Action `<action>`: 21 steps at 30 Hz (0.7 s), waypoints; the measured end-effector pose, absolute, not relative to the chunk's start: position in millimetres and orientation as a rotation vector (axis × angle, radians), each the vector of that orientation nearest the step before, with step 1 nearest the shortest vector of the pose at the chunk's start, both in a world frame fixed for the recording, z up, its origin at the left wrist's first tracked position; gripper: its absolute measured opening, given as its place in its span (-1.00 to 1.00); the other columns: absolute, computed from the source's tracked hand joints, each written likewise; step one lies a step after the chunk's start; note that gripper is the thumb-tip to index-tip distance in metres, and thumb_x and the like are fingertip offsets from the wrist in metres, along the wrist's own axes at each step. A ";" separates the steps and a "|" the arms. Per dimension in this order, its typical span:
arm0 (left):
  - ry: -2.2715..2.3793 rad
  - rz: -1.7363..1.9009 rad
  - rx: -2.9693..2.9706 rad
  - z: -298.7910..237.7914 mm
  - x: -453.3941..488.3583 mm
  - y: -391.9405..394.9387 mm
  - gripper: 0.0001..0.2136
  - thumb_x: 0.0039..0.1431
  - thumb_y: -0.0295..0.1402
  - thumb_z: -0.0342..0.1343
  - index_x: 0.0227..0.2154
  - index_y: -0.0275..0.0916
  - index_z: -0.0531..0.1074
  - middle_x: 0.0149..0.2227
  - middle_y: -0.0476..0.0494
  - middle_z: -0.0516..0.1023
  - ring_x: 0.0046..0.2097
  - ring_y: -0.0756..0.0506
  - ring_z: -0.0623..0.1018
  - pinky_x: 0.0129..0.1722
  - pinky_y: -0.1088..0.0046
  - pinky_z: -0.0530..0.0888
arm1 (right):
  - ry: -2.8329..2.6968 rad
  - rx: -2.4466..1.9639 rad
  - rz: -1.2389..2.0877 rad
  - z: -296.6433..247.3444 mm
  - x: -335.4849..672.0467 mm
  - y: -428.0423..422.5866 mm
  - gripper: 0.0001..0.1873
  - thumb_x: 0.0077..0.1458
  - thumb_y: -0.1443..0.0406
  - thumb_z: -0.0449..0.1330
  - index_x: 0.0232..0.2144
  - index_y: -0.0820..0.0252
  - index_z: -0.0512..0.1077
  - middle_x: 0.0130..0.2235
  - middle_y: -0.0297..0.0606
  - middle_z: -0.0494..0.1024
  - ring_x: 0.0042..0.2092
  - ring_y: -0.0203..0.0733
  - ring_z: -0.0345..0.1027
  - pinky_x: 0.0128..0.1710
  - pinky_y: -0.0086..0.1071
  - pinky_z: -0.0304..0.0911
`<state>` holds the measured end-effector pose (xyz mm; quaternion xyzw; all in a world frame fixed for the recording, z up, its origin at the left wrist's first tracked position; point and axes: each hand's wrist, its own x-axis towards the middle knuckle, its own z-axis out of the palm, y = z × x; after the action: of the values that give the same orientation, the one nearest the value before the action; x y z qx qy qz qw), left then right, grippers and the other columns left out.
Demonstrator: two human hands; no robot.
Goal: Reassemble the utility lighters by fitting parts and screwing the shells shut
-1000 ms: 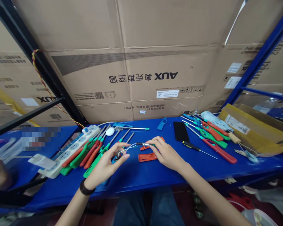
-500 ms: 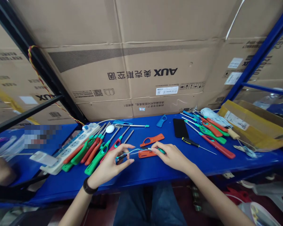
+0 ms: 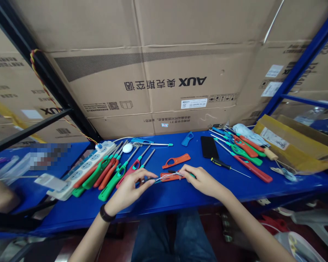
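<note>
Head view | step, as judged: handling thin wires [image 3: 160, 177] strung between the hands, over an orange shell half [image 3: 167, 179] | left hand [image 3: 133, 188] pinches the wires' end, dark part [image 3: 145, 178] within its curl unclear | right hand [image 3: 203, 181] pinches a green-ended piece [image 3: 192, 175] | next move calls for light, steady tension

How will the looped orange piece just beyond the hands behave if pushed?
The orange piece likely slides rather than rolls: it lies flat on the blue table. Probably light for its size, looking thin and plastic-like. Its slim left-end loop may be the fragile spot.
</note>
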<state>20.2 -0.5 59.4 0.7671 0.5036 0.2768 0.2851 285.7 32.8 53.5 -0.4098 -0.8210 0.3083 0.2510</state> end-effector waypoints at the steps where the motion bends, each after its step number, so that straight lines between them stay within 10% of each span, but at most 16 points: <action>1: 1.334 0.724 2.042 59.4 20.8 -0.5 -0.73 0.23 -0.15 -0.02 -0.24 -0.18 0.50 -0.29 -0.10 0.50 -0.31 -0.06 0.43 -0.27 0.44 0.41 | -2.236 -1.112 0.847 53.7 285.7 32.4 -0.66 0.28 0.11 -0.08 -0.37 0.07 0.40 -0.55 -0.42 0.39 -0.52 -0.29 0.26 -0.50 -0.48 0.06; 10: 1.244 0.532 1.891 62.0 26.9 -5.1 -0.65 0.13 -0.10 0.11 -0.10 -0.18 0.48 -0.40 -0.01 0.49 -0.42 -0.01 0.40 -0.41 0.52 0.36 | -2.313 -1.120 0.933 59.8 285.9 28.8 -0.61 0.29 0.07 -0.10 -0.41 0.09 0.40 -0.52 -0.42 0.44 -0.48 -0.29 0.31 -0.41 -0.47 0.11; 21: 1.091 0.591 1.971 63.2 31.4 -5.0 -0.75 0.21 -0.18 0.04 -0.40 -0.21 0.52 -0.32 -0.07 0.47 -0.24 -0.04 0.46 -0.15 0.47 0.37 | -2.319 -1.112 0.956 57.2 291.0 26.2 -0.64 0.28 0.11 -0.07 -0.38 0.07 0.44 -0.46 -0.42 0.51 -0.48 -0.30 0.33 -0.40 -0.47 0.11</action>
<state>31.4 -5.0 63.2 0.7773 0.4302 0.2330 0.3954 291.0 26.2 57.2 -0.3973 -0.8285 0.3417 0.1977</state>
